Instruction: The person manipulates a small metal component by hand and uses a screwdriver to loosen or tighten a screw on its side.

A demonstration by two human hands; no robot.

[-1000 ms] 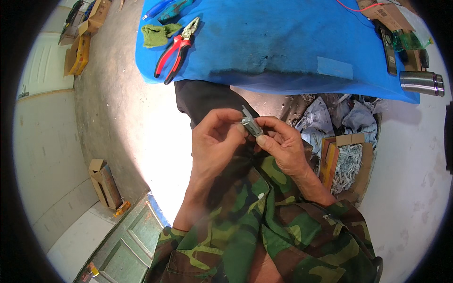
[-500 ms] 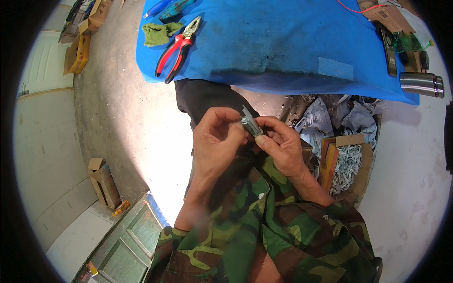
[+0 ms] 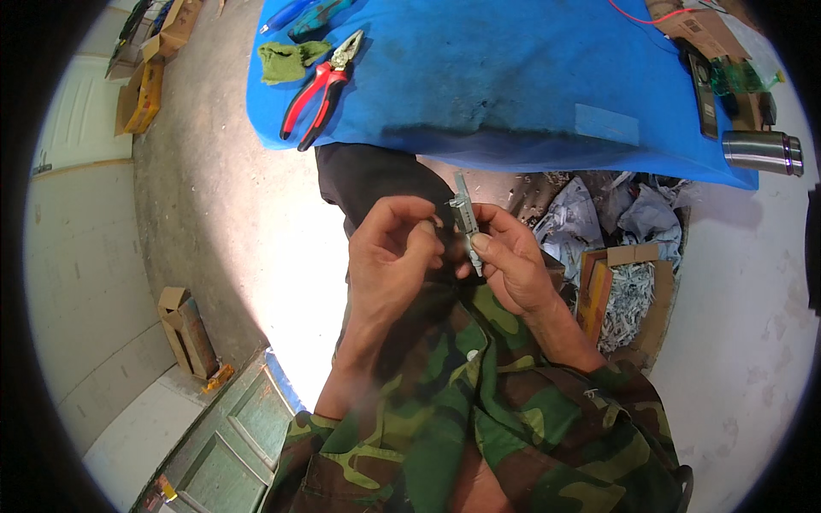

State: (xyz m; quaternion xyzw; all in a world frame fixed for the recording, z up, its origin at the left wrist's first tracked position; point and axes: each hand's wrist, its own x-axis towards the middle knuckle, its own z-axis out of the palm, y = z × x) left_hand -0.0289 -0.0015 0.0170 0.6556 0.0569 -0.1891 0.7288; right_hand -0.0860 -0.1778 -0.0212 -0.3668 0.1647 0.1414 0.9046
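Note:
A slim grey metal piece (image 3: 464,212) with a row of holes stands at a slant above my lap, gripped near its lower part by my right hand (image 3: 507,261) between thumb and fingers. Just left of it, my left hand (image 3: 393,256) has curled fingers pinched against the thumb, apart from the piece; whatever is between those fingertips is too small to make out. Beyond both hands, red-and-black pliers (image 3: 323,90) lie on the blue-covered table (image 3: 479,77), beside a folded green cloth (image 3: 291,61) and a blue tool (image 3: 286,15).
At the table's right are a steel flask (image 3: 761,152), a dark phone-like device (image 3: 703,90) and cardboard (image 3: 684,19). Below sit plastic bags (image 3: 573,218) and an open box (image 3: 624,308) of small metal pieces. Cardboard boxes (image 3: 186,329) stand on the floor at left.
The metal piece has turned more upright and shifted slightly right in my right hand, showing more of its length. My left fingertips have come away from it.

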